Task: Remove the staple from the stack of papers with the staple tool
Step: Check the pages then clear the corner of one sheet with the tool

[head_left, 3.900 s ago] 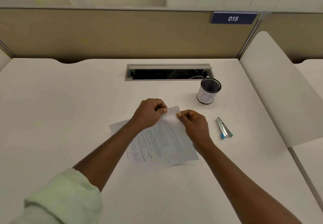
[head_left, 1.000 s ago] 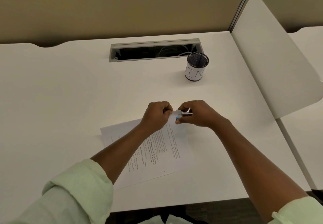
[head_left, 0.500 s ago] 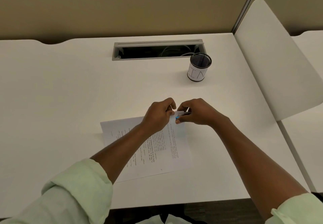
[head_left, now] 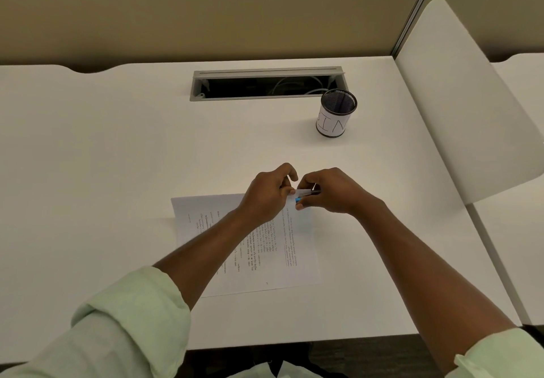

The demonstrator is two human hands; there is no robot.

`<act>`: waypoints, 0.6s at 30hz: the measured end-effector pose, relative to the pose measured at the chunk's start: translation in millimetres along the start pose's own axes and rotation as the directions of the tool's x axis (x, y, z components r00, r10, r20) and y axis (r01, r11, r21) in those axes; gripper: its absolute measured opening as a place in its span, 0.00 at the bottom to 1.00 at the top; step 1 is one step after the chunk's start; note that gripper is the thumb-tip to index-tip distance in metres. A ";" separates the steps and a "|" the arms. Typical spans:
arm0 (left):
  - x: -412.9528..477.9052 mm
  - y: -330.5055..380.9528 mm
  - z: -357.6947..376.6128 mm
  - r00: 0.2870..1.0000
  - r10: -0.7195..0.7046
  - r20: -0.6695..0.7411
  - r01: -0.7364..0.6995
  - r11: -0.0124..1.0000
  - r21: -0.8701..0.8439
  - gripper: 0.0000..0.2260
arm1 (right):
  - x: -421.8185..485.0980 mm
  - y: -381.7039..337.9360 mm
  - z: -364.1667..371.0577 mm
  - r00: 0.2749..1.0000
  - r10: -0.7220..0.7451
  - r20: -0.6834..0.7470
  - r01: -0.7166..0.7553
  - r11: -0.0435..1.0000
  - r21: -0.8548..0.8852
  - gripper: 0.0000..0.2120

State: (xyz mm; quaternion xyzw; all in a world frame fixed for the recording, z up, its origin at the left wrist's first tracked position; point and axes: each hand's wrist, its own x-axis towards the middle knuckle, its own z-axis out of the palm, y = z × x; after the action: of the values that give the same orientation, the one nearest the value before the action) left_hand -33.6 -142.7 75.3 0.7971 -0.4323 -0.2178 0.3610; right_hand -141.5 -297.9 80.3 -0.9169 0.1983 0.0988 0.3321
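Staple itself not visible, hidden where the two hands meet. Left hand (head_left: 269, 193) closed, pinching the far corner of the stack of papers (head_left: 265, 248). Right hand (head_left: 329, 190) closed around the staple tool (head_left: 306, 192), only its silver tip and blue end showing. White desk (head_left: 117, 156); mesh cup (head_left: 335, 117) beyond the right hand; tan partition (head_left: 176, 9) behind.

My left hand (head_left: 269, 193): fingers curled, pinching, knuckles up, forearm bare, pale green sleeve rolled near the elbow. My right hand (head_left: 331, 190): fingers closed in a grip, thumb underneath, just beside the left; forearm bare, sleeve pushed back.
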 end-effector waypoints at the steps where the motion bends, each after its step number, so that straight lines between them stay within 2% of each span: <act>1: 0.1 -0.5 0.1 1.000 0.002 -0.002 -0.002 1.000 -0.002 0.07 | -0.5 0.1 0.8 1.000 -0.003 -0.009 0.003 1.000 -0.001 0.14; 8: -0.1 -5.8 2.3 1.000 0.010 -0.016 -0.010 1.000 -0.010 0.07 | -2.4 1.2 5.1 0.998 -0.034 -0.048 0.034 0.999 0.001 0.12; 12: 1.3 -10.3 3.7 0.999 0.014 -0.035 -0.014 1.000 -0.012 0.07 | -4.5 8.0 2.9 0.999 -0.026 -0.026 0.028 0.997 0.067 0.16; 15: 4.9 -18.4 1.5 0.992 -0.067 -0.108 0.061 0.996 -0.063 0.05 | -9.1 22.4 -0.9 0.989 0.003 -0.151 0.023 0.985 0.172 0.16; 18: 7.3 -33.1 -3.3 0.953 -0.235 -0.192 0.204 0.964 -0.168 0.05 | -10.8 43.9 -1.6 0.931 0.158 -0.328 -0.087 0.972 0.220 0.14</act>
State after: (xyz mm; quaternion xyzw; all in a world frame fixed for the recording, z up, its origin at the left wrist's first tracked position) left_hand -9.9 -135.5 51.8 0.8302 -0.2830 -0.2022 0.4357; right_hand -170.0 -326.4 59.9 -0.8673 0.3190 -0.0627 0.3770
